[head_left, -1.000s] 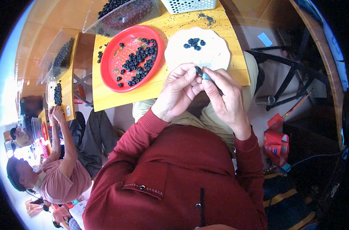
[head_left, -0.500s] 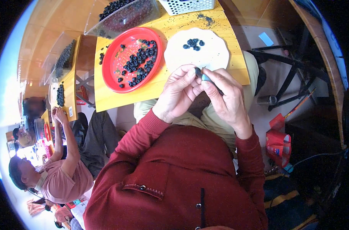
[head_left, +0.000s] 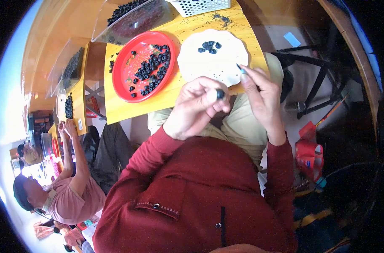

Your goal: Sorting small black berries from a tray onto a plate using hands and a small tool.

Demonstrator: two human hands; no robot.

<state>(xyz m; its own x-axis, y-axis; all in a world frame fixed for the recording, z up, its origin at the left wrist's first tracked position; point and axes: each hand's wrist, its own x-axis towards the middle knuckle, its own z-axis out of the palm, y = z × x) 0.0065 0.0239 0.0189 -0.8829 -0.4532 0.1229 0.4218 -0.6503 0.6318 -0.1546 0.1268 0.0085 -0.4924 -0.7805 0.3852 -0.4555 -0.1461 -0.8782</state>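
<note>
My left hand [head_left: 192, 105] pinches a dark round bead [head_left: 219, 94] between thumb and forefinger, just in front of the scalloped white plate [head_left: 208, 69]. My right hand [head_left: 263, 97] is closed around a slim tool [head_left: 242, 70] with a teal part and a dark pointed tip, over the plate's right edge. Tool and bead are apart. Several similar beads [head_left: 209, 47] sit together on the plate's far side, with small dark crumbs scattered nearer. To the left, a red oval tray [head_left: 123, 80] holds many more dark beads [head_left: 151, 69].
A clear bin of dark beads [head_left: 135, 23] and a white perforated basket [head_left: 202, 7] stand at the table's far edge, near dark crumbs [head_left: 221, 19]. On the left, another person [head_left: 73, 189] works at a neighbouring table. A red bag [head_left: 309, 156] lies at the right.
My hands have drawn apart. The left came nearer to me and turned the bead into view; the right moved rightward with the tool, away from the bead.
</note>
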